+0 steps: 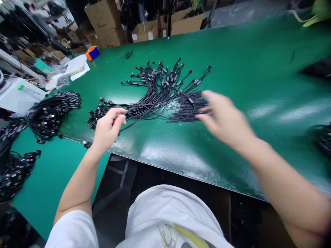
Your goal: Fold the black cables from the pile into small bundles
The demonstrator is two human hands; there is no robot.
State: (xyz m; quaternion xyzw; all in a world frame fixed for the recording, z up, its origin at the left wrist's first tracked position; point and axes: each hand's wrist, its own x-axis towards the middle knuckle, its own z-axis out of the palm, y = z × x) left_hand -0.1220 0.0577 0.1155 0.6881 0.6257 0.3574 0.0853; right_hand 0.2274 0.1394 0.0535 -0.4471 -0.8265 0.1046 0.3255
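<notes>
My left hand (110,125) is pinched closed on a black cable (131,125) near the front edge of the green table. A black plug (87,144) shows just below that wrist and seems to belong to the same cable. My right hand (223,117), slightly blurred, has its fingers apart over the right end of a pile of thin black ties (190,107). Between and beyond the hands lies a loose spread of black cables (155,93), with small connectors at both ends. One cable's end crosses over the ties.
Bundled black cables (51,113) lie at the left, with more bundles (19,172) on a lower green surface. An orange and blue tape roll (92,53) and papers (77,67) sit at the far left. Cardboard boxes (103,22) stand behind the table. Dark coiled cables (323,137) lie at the right edge.
</notes>
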